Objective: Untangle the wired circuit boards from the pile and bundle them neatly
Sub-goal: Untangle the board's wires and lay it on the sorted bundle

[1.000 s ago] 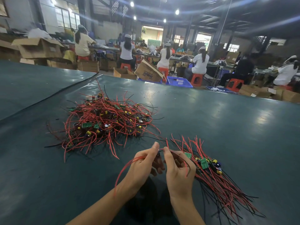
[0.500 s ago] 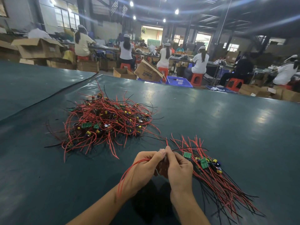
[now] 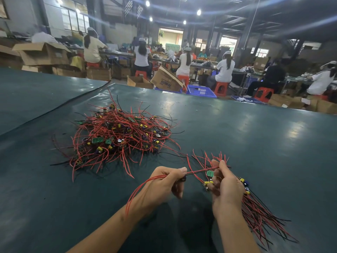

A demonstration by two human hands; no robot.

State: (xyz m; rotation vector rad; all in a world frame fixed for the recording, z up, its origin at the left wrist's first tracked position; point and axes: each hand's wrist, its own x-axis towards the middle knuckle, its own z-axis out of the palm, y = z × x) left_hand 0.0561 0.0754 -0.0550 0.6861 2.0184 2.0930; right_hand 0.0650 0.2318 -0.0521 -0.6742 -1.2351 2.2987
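Landmark: blue crate (image 3: 201, 91), just past the far table edge. Tilted cardboard box (image 3: 165, 80) just left of it, low open box (image 3: 139, 82) further left. Orange stool (image 3: 221, 88) just right of the crate, with a worker in white (image 3: 225, 70) seated on it. More seated workers in caps behind the crate, at long benches. Big open carton (image 3: 42, 53) far left, stacked cartons (image 3: 291, 102) far right. Dark green mat (image 3: 246, 143) in front of the crate; second sheet (image 3: 36, 92) meets it at a seam, left. Ceiling lamps (image 3: 198, 12) lit above.
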